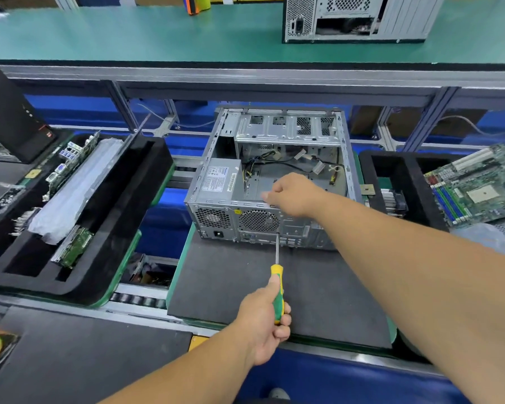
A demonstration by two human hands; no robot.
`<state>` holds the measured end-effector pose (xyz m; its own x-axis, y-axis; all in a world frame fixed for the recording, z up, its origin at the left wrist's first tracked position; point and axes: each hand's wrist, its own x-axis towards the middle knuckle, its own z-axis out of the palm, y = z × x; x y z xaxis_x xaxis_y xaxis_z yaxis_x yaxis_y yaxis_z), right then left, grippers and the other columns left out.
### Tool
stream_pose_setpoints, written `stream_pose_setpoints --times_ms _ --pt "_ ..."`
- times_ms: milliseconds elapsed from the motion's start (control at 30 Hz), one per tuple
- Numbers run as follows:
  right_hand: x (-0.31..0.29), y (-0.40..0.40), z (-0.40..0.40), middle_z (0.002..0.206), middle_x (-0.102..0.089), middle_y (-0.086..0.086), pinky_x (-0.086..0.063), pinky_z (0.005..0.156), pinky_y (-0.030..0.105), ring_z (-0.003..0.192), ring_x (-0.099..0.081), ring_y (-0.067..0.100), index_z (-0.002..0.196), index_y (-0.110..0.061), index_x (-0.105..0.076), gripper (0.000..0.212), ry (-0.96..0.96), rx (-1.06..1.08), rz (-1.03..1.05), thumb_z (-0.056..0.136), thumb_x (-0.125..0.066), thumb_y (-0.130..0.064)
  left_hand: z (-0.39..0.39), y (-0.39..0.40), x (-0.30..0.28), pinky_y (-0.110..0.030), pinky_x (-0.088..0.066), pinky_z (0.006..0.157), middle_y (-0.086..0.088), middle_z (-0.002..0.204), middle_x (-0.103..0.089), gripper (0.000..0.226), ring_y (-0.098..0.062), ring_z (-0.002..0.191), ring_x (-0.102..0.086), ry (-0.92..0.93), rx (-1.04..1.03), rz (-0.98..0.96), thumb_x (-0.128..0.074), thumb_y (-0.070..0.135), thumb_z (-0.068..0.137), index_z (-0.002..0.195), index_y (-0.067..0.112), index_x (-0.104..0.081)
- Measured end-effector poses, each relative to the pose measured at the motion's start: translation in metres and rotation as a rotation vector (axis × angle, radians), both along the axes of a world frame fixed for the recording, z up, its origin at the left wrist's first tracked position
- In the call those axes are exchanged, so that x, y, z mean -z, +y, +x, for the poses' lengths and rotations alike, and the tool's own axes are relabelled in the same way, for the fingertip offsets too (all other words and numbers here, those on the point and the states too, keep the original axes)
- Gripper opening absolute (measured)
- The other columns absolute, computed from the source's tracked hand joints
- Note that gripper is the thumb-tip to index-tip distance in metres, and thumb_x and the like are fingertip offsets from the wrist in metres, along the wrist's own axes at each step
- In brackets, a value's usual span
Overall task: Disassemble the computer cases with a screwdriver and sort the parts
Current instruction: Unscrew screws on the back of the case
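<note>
A yellow-green screwdriver (277, 290) is gripped by the left hand (264, 322), its tip set against the open computer case (274, 182); the rear top edge is pinched by the right hand (293, 195).

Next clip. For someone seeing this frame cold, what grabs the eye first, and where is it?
The open computer case in the centre, side panel off, power supply and loose cables showing. The left hand grips a yellow-green screwdriver with its tip at the case's rear panel, while the right hand rests on the case's upper rear edge. A green motherboard lies at far right.
</note>
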<state>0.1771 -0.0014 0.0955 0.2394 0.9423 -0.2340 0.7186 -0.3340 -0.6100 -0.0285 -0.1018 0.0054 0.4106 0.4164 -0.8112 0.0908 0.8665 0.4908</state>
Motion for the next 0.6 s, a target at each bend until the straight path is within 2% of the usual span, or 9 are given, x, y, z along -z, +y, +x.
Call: stream_pose_setpoints --times_ms 67,133,200,333,400,500,600 --pt "0.0018 0.0003 0.0031 0.058 -0.03 -0.001 -0.022 0.052 0.03 0.051 -0.026 0.017 0.058 -0.023 -0.029 0.054 -0.013 -0.009 -0.008 0.098 -0.059 -0.043 0.0005 0.0003 0.0051 -0.023 -0.029 0.042 -0.004 0.074 -0.049 0.032 -0.01 0.051 -0.039 0.08 -0.009 0.113 -0.074 0.032 0.096 0.107 0.008 -0.055" --pt "0.0025 0.003 0.004 0.057 -0.031 -0.002 -0.024 0.051 0.029 0.053 -0.029 0.018 0.059 -0.022 -0.031 0.053 -0.01 -0.015 -0.018 0.099 -0.058 -0.043 -0.0006 0.0033 0.0108 -0.023 -0.034 0.043 -0.005 0.072 -0.057 0.025 -0.01 0.051 -0.042 0.136 -0.057 0.165 -0.071 0.027 0.098 0.104 0.006 -0.058" --pt "0.0018 0.0048 0.0045 0.057 -0.032 -0.002 -0.026 0.05 0.027 0.052 -0.03 0.018 0.06 -0.022 -0.032 0.053 -0.003 -0.016 -0.025 0.1 -0.058 -0.043 -0.0025 0.0046 0.0107 -0.024 -0.04 0.047 -0.006 0.075 -0.067 0.025 -0.011 0.055 -0.05 0.116 -0.061 0.149 -0.065 0.032 0.102 0.103 0.007 -0.061" --pt "0.0012 0.0045 0.0053 0.061 -0.036 0.001 -0.03 0.053 0.028 0.055 -0.034 0.019 0.066 -0.018 -0.039 0.049 -0.006 -0.019 -0.024 0.101 -0.058 -0.045 -0.0063 0.0051 0.0067 -0.026 -0.045 0.052 -0.01 0.098 -0.079 0.046 -0.015 0.07 -0.056 0.009 -0.035 -0.004 -0.055 0.049 0.104 0.115 0.006 -0.066" --pt "0.0014 0.0034 0.0047 0.061 -0.036 0.002 -0.031 0.053 0.029 0.055 -0.034 0.02 0.066 -0.017 -0.04 0.049 -0.001 -0.024 -0.008 0.101 -0.058 -0.045 -0.0067 0.0053 0.0054 -0.025 -0.04 0.049 -0.008 0.09 -0.076 0.051 -0.015 0.067 -0.051 -0.036 -0.014 -0.047 -0.053 0.053 0.103 0.112 0.005 -0.067" --pt "0.0017 0.003 0.0052 0.058 -0.035 -0.001 -0.03 0.052 0.028 0.052 -0.033 0.018 0.062 -0.019 -0.037 0.052 -0.014 -0.027 0.005 0.101 -0.059 -0.045 -0.0029 0.0057 0.0047 -0.024 -0.031 0.044 -0.004 0.072 -0.059 0.047 -0.013 0.056 -0.043 -0.023 -0.045 -0.033 -0.058 0.054 0.101 0.106 0.008 -0.066" --pt "0.0027 0.0032 0.0052 0.057 -0.036 -0.002 -0.03 0.05 0.027 0.05 -0.032 0.016 0.062 -0.019 -0.038 0.052 -0.026 -0.029 0.007 0.101 -0.059 -0.046 -0.0005 0.0054 0.011 -0.024 -0.027 0.043 0.0 0.065 -0.044 0.033 -0.011 0.052 -0.034 0.068 -0.062 0.127 -0.075 0.035 0.095 0.099 0.011 -0.054"
